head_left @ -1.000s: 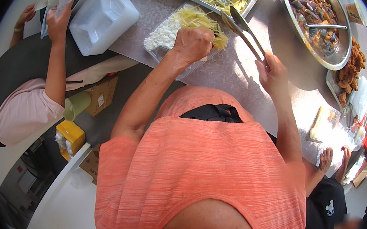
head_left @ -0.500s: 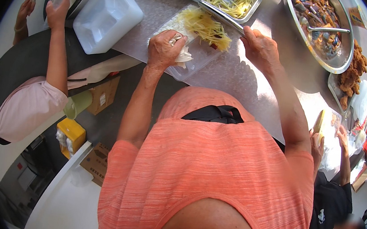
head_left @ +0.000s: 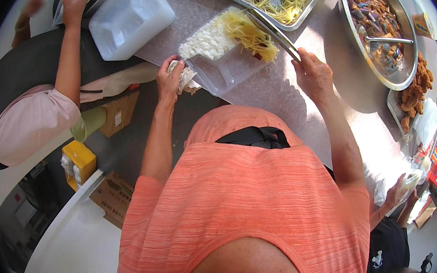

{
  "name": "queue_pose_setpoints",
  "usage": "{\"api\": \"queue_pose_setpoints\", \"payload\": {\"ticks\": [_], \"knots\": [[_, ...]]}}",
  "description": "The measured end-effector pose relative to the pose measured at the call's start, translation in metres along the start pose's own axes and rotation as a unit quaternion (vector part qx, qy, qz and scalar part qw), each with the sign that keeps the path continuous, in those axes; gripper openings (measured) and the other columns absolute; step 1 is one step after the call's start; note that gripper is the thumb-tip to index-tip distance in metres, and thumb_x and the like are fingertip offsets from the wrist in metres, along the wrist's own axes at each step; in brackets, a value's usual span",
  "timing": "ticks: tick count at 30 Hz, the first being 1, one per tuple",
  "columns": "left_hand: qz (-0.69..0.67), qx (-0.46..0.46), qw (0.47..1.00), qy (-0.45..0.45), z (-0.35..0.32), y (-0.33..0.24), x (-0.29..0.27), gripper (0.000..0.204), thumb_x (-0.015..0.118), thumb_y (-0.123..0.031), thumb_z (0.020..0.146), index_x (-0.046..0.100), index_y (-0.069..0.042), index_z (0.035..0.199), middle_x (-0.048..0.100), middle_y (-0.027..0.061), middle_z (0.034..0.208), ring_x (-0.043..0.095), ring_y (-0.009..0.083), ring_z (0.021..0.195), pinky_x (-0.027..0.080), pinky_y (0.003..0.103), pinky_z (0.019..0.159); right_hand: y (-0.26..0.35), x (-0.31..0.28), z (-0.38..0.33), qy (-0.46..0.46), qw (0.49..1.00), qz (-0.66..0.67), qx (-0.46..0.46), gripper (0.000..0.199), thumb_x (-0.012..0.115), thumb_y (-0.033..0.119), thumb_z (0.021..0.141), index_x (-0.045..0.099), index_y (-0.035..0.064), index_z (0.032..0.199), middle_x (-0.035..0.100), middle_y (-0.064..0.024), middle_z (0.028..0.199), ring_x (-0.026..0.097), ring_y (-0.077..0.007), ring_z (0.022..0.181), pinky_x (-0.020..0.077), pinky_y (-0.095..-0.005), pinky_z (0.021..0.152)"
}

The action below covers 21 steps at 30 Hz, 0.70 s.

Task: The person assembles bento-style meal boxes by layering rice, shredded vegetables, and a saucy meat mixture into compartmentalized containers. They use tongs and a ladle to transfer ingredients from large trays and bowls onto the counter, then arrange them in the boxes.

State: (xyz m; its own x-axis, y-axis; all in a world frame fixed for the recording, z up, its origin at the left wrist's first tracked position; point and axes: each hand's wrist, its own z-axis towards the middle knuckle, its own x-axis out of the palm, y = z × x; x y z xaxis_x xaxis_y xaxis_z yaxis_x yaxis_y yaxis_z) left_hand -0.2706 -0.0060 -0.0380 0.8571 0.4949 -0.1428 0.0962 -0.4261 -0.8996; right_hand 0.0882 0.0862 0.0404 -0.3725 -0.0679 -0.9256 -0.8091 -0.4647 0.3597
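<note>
A clear compartment box (head_left: 223, 78) sits at the table edge before me. White rice (head_left: 207, 39) fills one compartment, and yellow shredded potato (head_left: 248, 30) lies in the far part, some of it over the right rim. The near compartments are bare. My left hand (head_left: 169, 79) is closed on a crumpled white cloth (head_left: 185, 78) beside the box's near left corner. My right hand (head_left: 313, 74) grips metal tongs (head_left: 279, 35), whose tips reach over the potato in the box. Beyond them stands a metal tray of shredded potato (head_left: 267, 0).
A stack of translucent boxes (head_left: 129, 18) stands on the left, near a co-worker's arm (head_left: 71, 41). To the right are a steel basin (head_left: 409, 71) of eggplant dish with a spoon and a tray of fried pieces (head_left: 415, 93). Another person's hands (head_left: 396, 190) hold a packed container at right.
My left hand has drawn back toward me and left with the cloth, off the box, uncovering the rice. My right hand has moved slightly right and nearer with the tongs.
</note>
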Motion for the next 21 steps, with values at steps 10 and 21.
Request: {"api": "queue_pose_setpoints", "payload": {"ticks": [10, 21], "knots": [[0.02, -0.001, 0.995, 0.095, 0.025, -0.016, 0.002, 0.047, 0.066, -0.003, 0.079, 0.054, -0.003, 0.125, 0.063, 0.0082, 0.102, 0.061, 0.0114, 0.082, 0.052, 0.025, 0.069, -0.021, 0.011, 0.076, -0.005, 0.992, -0.054, 0.113, 0.038, 0.061, 0.034, 0.086, 0.053, -0.0015, 0.097, 0.064, -0.0201, 0.08, 0.065, -0.0392, 0.078, 0.0522, -0.0466, 0.072], [0.046, -0.007, 0.985, 0.165, -0.081, 0.02, 0.061, 0.047, 0.07, -0.004, 0.075, 0.048, -0.004, 0.117, 0.062, 0.009, 0.093, 0.061, 0.0132, 0.075, 0.051, 0.026, 0.064, -0.035, -0.029, 0.042, -0.127, 0.983, -0.106, 0.077, 0.034, 0.06, 0.041, 0.086, 0.063, 0.0079, 0.092, 0.063, -0.0112, 0.09, 0.063, -0.0279, 0.086, 0.0526, -0.042, 0.069]]}}
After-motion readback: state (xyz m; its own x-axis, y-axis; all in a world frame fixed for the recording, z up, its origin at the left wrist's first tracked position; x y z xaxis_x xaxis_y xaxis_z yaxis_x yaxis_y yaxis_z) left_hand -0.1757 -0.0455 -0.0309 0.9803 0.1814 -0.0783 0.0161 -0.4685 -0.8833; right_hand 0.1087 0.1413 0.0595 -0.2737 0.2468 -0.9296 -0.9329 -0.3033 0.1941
